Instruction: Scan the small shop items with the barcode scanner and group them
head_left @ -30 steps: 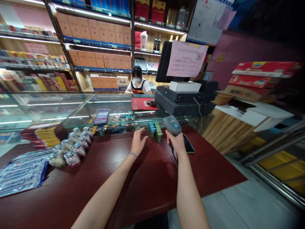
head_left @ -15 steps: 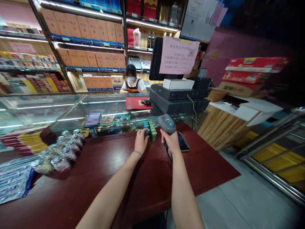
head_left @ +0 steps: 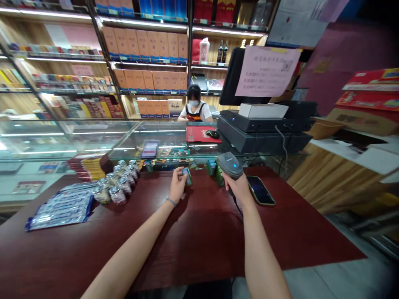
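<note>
My left hand [head_left: 178, 185] is closed on a small blue-green pack [head_left: 187, 176], held just above the dark red counter [head_left: 199, 224]. My right hand [head_left: 238, 187] grips a grey barcode scanner [head_left: 230, 164] by its handle; a blue light glows on its top and a cable hangs below. Behind the scanner's head stand several small green packs [head_left: 219, 176], partly hidden by it. Next to these, to the left, are blue-green packs [head_left: 211, 167]. A phone [head_left: 261, 190] lies face up just right of my right hand.
On the left are clear jars with silver lids [head_left: 117, 194], blue-and-white packets [head_left: 62, 205] and stacked red-and-yellow packs [head_left: 92, 168]. A glass showcase [head_left: 168, 135] runs behind the counter, with a mouse [head_left: 212, 133] on it. A monitor [head_left: 229, 79] stands right. A person [head_left: 195, 108] sits beyond.
My left hand has drawn a blue-green pack away from the row, to the left. My right hand still holds the scanner. The view has turned left.
</note>
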`<action>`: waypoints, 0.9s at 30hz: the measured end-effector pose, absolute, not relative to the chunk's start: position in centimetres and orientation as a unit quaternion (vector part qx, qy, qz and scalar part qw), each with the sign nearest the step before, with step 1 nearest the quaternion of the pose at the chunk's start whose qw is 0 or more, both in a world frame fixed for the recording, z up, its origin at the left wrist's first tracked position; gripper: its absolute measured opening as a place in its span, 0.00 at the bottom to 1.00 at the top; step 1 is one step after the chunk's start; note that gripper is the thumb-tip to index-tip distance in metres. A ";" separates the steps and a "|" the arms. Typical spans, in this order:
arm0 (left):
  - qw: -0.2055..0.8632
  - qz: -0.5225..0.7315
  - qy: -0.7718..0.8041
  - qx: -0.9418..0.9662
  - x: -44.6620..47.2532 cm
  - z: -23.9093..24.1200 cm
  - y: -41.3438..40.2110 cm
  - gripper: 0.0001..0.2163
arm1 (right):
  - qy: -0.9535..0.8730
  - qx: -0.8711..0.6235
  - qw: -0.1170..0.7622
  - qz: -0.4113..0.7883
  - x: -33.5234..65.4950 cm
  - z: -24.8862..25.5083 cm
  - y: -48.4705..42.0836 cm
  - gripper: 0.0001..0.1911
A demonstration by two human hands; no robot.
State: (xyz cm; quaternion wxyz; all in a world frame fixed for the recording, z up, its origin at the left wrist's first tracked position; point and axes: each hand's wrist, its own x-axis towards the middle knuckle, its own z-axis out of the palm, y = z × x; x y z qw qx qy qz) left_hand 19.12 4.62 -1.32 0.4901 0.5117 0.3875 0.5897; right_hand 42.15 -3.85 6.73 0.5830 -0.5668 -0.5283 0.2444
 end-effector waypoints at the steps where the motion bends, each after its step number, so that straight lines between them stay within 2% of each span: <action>1: 0.528 0.583 0.383 0.485 17.2 -1.0 4.5 0.21 | -0.540 -0.572 0.565 0.248 41.6 6.7 -3.8 0.16; 5: 0.654 0.547 0.343 0.395 9.9 -0.1 4.1 0.27 | -0.594 -0.570 0.506 0.258 38.8 6.5 -3.6 0.19; 9: 0.704 0.545 0.315 0.329 5.2 -0.3 3.9 0.27 | -0.676 -0.559 0.422 0.229 35.3 6.1 -3.7 0.22; 16: 0.713 0.592 0.295 0.232 2.9 -1.4 4.6 0.19 | -0.791 -0.548 0.222 0.153 30.0 4.8 -5.0 0.26; 23: 0.723 0.587 0.283 0.226 2.8 -1.8 4.9 0.20 | -0.829 -0.522 0.155 0.127 28.4 4.5 -5.8 0.30; 27: 0.726 0.588 0.271 0.232 2.9 -2.2 5.3 0.19 | -0.830 -0.529 0.116 0.131 28.3 4.8 -5.7 0.21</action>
